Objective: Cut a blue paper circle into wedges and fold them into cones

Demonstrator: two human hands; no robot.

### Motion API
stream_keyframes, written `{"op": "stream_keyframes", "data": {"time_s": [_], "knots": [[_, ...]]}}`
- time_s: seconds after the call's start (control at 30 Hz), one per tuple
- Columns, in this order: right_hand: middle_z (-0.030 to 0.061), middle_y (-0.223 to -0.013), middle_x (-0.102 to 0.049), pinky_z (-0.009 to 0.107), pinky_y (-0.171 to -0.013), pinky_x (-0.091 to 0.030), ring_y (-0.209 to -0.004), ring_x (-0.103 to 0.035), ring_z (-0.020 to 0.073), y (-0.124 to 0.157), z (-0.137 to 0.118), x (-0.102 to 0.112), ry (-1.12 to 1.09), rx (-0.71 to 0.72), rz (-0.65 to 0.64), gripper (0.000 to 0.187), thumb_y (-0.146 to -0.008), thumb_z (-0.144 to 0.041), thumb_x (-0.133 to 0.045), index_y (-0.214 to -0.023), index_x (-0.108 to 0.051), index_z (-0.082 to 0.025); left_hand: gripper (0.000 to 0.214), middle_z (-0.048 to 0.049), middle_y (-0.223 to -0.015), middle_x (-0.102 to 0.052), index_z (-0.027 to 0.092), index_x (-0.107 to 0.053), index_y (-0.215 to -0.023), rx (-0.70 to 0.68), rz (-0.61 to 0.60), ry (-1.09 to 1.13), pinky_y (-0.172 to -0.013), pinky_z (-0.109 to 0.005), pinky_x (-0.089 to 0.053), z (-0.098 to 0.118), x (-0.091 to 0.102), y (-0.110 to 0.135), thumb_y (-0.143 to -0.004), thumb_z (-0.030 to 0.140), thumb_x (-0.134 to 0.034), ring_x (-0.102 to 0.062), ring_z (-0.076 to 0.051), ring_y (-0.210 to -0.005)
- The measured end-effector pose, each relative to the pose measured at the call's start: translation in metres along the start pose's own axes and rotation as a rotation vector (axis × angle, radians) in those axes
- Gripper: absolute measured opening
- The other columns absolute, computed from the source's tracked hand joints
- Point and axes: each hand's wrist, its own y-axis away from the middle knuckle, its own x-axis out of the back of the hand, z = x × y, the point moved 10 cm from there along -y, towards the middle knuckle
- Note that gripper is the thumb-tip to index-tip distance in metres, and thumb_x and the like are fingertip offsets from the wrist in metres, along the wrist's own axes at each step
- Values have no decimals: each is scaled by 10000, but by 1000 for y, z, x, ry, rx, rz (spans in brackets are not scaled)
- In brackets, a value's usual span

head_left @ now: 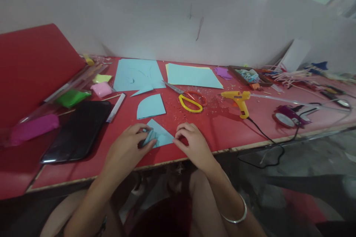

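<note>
A light blue paper piece lies near the table's front edge, between my hands. My left hand pinches its bent-up left part between thumb and fingers. At the paper's right corner, my right hand has thumb and fingertips closed on the tip. Just behind lies a flat blue paper piece with one rounded edge. Scissors with one yellow and one red handle rest open beyond my right hand, their blades over toward a blue sheet with curved lines on it.
A black phone and a white marker lie left. Further back is a stack of blue and yellow paper. A yellow glue gun with a black cord and a tape roll are right. The wall stands behind.
</note>
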Motion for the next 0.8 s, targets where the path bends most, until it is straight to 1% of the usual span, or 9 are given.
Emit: {"op": "stream_keyframes", "data": {"time_s": [0.17,0.3,0.37,0.43,0.5,0.57,0.67,0.8], "knots": [[36,-886,-586,299,-804,-418,-869,-520,169,0,0,2,-84,20,-37,131,-789,-61,-543,-768,-573,-187,362,-56,-1042,-619,201,-639,-636,1,-20,-35,-596,-274,-409,0,0,1,-798,471,-461,-591,-173,-788],[36,-910,-596,296,-826,-412,-892,-516,162,1,1,2,-108,40,-78,216,-788,-5,-478,-798,-595,-187,358,-59,-1030,-627,196,-623,-611,-27,-13,-45,-633,-275,-421,2,1,1,-800,458,-467,-591,-185,-835],[35,-919,-602,292,-829,-410,-897,-516,154,1,-1,4,-123,55,-81,247,-793,5,-451,-825,-605,-187,351,-65,-1025,-630,197,-633,-638,-58,-7,-49,-659,-280,-429,4,1,2,-810,451,-460,-589,-193,-862],[33,-924,-607,294,-826,-409,-901,-513,155,2,-3,5,-129,59,-76,201,-811,-43,-480,-859,-610,-189,333,-70,-1027,-629,199,-651,-697,-99,-6,-40,-698,-292,-440,7,0,3,-817,443,-458,-586,-199,-883],[33,-932,-604,303,-816,-410,-900,-506,164,2,-5,5,-114,49,-74,102,-817,-143,-548,-874,-616,-194,312,-67,-1033,-624,205,-661,-750,-130,-6,-23,-758,-316,-444,9,-1,3,-814,445,-473,-579,-209,-918],[35,-948,-594,309,-808,-407,-901,-498,171,3,-6,3,-78,42,-78,54,-801,-219,-601,-844,-626,-198,305,-61,-1030,-619,212,-658,-747,-138,-6,-16,-801,-344,-439,11,-2,3,-797,468,-500,-567,-221,-945],[31,-954,-588,309,-799,-399,-901,-489,174,2,-7,-1,-25,36,-92,23,-793,-217,-617,-788,-631,-199,325,-60,-1012,-614,212,-633,-684,-124,-2,-31,-815,-375,-435,15,-2,3,-768,508,-527,-553,-239,-950],[22,-920,-595,303,-775,-393,-876,-490,170,0,-4,-1,1,13,-67,36,-797,-206,-615,-762,-622,-199,338,-67,-992,-623,199,-640,-761,-84,21,-80,-795,-389,-441,17,-1,2,-745,525,-551,-558,-252,-929]]}}
